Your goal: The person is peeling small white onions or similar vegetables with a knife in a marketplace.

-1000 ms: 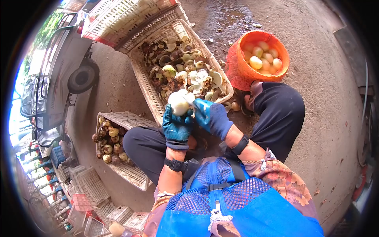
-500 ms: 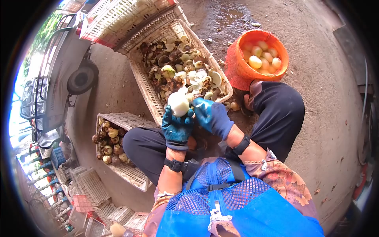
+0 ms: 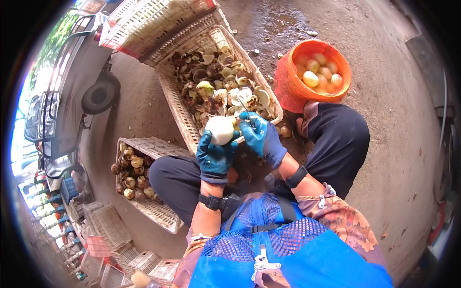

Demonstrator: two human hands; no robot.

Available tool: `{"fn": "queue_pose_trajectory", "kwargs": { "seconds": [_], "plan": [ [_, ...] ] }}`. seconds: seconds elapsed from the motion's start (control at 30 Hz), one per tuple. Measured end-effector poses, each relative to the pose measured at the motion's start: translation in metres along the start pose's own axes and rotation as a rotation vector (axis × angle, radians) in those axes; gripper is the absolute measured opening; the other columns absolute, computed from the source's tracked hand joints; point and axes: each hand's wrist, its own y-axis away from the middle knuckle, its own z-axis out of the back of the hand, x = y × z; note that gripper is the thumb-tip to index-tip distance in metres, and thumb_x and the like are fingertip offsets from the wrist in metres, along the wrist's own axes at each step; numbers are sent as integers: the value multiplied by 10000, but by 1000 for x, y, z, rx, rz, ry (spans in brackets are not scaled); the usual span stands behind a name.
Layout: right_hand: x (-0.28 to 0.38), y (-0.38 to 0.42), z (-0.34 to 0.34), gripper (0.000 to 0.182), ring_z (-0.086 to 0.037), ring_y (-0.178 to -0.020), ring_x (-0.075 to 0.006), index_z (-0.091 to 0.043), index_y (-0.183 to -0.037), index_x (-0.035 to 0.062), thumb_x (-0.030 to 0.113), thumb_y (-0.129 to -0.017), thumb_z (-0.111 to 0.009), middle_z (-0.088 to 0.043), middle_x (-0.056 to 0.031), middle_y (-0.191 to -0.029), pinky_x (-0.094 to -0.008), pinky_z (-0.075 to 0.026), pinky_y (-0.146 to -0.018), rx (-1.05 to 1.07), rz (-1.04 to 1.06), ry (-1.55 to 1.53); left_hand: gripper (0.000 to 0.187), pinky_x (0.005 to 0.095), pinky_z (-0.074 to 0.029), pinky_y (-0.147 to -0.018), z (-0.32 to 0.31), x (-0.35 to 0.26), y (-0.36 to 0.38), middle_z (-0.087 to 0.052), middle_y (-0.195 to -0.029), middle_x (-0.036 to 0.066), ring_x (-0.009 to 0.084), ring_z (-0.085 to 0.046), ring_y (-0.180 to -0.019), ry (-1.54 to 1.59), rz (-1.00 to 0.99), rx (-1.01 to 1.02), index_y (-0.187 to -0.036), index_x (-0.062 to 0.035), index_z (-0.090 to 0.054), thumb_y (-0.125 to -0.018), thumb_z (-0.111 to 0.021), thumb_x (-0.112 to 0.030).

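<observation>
A peeled white onion [image 3: 220,130] rests in my left hand [image 3: 216,156], whose blue-gloved fingers are wrapped around its lower side. Just to the right, my right hand [image 3: 259,134], also gloved, is closed on a small knife [image 3: 243,104] with its thin blade pointing up and away; the handle is hidden in the fist. Beyond both hands is a pale plastic crate [image 3: 175,108] full of onion skins and trimmings [image 3: 216,86].
An orange bucket [image 3: 293,79] with peeled onions [image 3: 312,78] stands at the right, by my knee. To the left, a tilted crate [image 3: 161,211] holds unpeeled onions [image 3: 137,170]. Stacked crates [image 3: 163,24] stand at the back left, and a parked vehicle [image 3: 77,96] is farther left.
The onion has turned and shifted slightly right and down in my left hand. My right hand has moved a little right, tilting so that the knife blade now shows.
</observation>
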Motion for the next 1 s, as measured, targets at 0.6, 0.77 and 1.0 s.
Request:
{"fn": "queue_pose_trajectory", "kwargs": {
  "seconds": [0.6,0.77,1.0],
  "plan": [
    [27,15,-21,322,-626,-908,-135,-583,-1227,10,203,-970,-586,-658,-70,-1066,-295,-528,-784,-12,-339,-762,522,414,-550,-898,1,14,-5,-553,-1302,131,291,-600,-1119,-218,-168,53,-1415,-94,-405,-929,-594,-76],
    [25,17,-20,341,-665,-931,-189,-592,-1259,16,196,-972,-553,-690,-128,-1071,-328,-536,-793,33,-190,-450,504,464,-541,-925,-3,11,-6,-537,-1322,124,314,-582,-1150,-10,-158,10,-1424,-162,-416,-946,-562,-99],
    [22,19,6,361,-647,-1047,-369,-596,-1283,82,154,-934,-541,-654,-192,-1183,-406,-546,-846,83,373,376,286,414,-579,-813,9,-14,-8,-648,-1140,70,239,-638,-1050,-192,-144,-185,-1186,-120,-611,-913,-647,-199]
  ]
}}
